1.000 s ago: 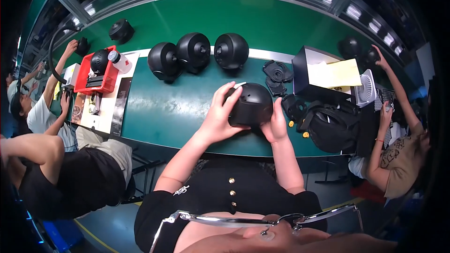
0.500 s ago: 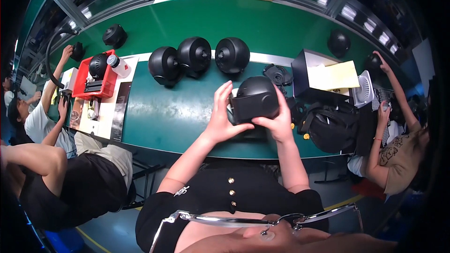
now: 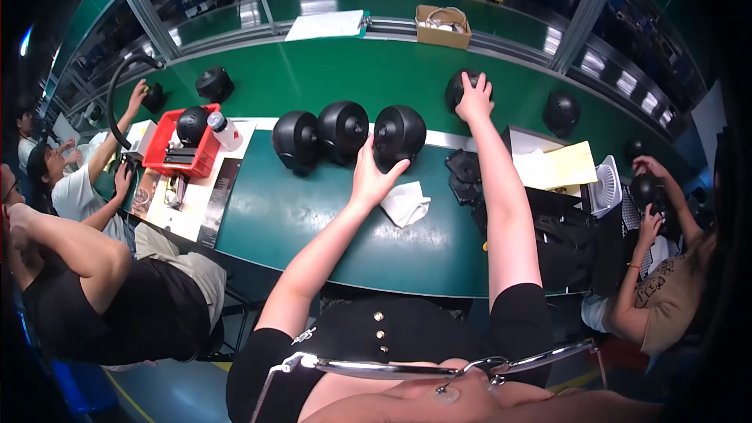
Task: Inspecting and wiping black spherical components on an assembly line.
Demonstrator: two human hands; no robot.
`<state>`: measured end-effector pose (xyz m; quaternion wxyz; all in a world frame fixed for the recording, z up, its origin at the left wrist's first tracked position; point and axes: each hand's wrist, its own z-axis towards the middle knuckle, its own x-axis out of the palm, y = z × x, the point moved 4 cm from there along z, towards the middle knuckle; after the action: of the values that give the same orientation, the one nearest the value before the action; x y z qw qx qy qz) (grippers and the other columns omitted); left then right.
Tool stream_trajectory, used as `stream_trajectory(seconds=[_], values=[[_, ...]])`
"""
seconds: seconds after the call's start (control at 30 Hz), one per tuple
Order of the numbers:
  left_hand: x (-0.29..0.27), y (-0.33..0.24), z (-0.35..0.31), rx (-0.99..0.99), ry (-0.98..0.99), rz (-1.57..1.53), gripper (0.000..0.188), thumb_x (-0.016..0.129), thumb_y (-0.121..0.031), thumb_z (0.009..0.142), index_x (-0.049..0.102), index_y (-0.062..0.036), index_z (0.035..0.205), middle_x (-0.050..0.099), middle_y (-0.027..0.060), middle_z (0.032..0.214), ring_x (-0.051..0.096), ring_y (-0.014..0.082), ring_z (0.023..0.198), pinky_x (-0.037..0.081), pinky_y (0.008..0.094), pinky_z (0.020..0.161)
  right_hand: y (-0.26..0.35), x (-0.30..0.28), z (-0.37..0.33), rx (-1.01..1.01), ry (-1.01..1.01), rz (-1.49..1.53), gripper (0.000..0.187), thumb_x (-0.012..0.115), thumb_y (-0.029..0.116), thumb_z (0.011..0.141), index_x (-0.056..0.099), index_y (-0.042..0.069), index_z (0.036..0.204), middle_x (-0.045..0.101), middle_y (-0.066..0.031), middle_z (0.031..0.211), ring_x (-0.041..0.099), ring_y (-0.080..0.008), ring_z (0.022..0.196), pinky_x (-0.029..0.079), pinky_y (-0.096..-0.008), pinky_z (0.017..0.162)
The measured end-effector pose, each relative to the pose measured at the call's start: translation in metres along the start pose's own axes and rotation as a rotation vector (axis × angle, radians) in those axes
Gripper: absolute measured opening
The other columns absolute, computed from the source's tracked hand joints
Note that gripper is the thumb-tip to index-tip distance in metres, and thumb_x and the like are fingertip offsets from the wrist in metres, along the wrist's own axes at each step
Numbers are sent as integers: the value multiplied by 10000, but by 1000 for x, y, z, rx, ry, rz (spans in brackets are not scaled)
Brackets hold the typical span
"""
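At the far side, my right hand (image 3: 475,98) wraps its fingers over a round black housing (image 3: 454,92) on the green conveyor belt (image 3: 290,63). My left hand (image 3: 374,176) has thumb and fingers spread at the near lower side of another black round housing (image 3: 401,129), fingertips against or very near it. Two similar ones, a middle black housing (image 3: 342,129) and a left black housing (image 3: 295,141), stand beside it along the table's far edge. A crumpled white cloth (image 3: 406,204) lies on the green tabletop (image 3: 274,215) near my left thumb.
Right of my right forearm are black parts (image 3: 464,175), a box with yellow paper (image 3: 558,166) and a black bag (image 3: 564,247). On the left stands a red bin (image 3: 205,158) beside a white bottle (image 3: 225,131). Co-workers sit at both sides. Another black housing (image 3: 562,112) rests on the belt.
The black housing that both hands held over the table is now on the belt under my right hand. My left hand has let go and moved to the row. The cloth has come into sight.
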<state>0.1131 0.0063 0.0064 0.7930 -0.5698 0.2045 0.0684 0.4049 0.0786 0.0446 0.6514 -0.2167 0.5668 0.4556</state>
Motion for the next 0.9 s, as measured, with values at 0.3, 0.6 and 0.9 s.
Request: stream_trajectory(seconds=[0.3,0.6,0.9], values=[[-9,4,3,128,-89,-295,543,641,-181,838,414,7,1295,446,152,1271,480,285,1177,396,408,979,56,-11,-117,-309,130,908,1130,801,464,616,178,-69,1393,356,-294,1356,355,-379,1280,307,-410,1054],[-29,-3,-5,260,-215,-266,397,660,-142,804,535,-8,1157,535,129,1139,547,242,1053,442,344,896,64,-36,-183,-379,-139,825,1033,837,240,508,293,67,1369,399,-189,1291,423,-349,1206,380,-413,1001],[-5,6,-64,444,474,488,280,709,-180,679,669,-126,951,561,91,973,501,278,1007,347,378,883,46,-70,-213,-584,-250,583,967,815,232,500,367,111,1349,384,-178,1312,425,-372,1176,367,-452,986]])
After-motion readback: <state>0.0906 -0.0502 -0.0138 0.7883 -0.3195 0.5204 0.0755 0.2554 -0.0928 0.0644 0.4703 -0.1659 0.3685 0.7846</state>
